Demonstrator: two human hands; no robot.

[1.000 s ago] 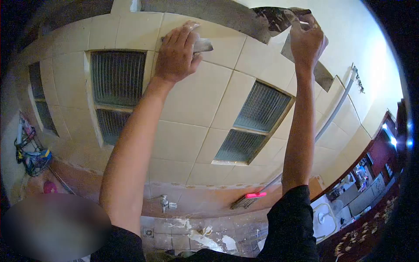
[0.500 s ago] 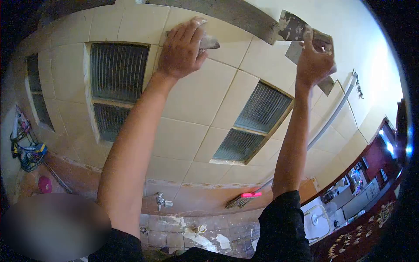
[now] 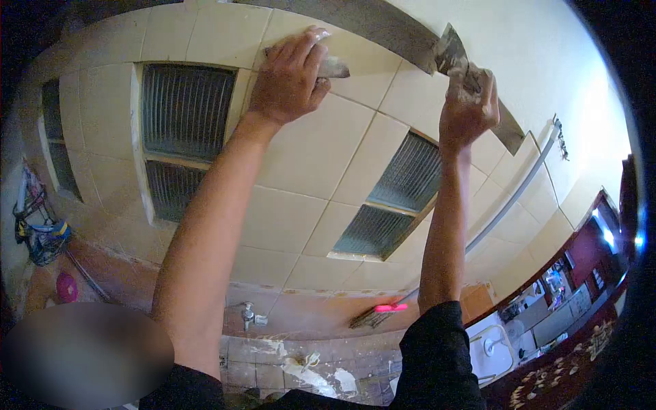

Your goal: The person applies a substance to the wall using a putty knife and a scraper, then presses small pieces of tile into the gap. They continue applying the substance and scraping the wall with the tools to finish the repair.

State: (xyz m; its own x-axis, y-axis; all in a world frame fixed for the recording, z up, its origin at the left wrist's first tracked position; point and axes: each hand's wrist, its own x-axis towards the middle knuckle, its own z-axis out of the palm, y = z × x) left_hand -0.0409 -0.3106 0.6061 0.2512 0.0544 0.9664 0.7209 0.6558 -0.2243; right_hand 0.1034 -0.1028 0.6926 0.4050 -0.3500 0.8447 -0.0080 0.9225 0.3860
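Note:
My right hand (image 3: 470,109) is closed around the handle of a putty knife (image 3: 451,51). Its putty-smeared blade points up at the grey band (image 3: 403,37) that runs above the wall tiles. Higher on the left, my left hand (image 3: 290,78) is wrapped round a greyish, pale-smeared tool (image 3: 333,67), held near the tiles; my fingers hide most of it, so its exact kind does not show. White residue marks the left fingertips.
Ribbed glass windows (image 3: 188,113) are set in the cream tiled wall (image 3: 301,164). A grey hose (image 3: 512,201) bends down the right side. Below are a tap (image 3: 250,316), a pink-headed broom (image 3: 389,309), a white-splattered floor (image 3: 307,376) and a white basin (image 3: 493,352).
My right hand has moved left with the putty knife, and the blade has turned to a steeper, more edge-on angle. My left hand has shifted very slightly right.

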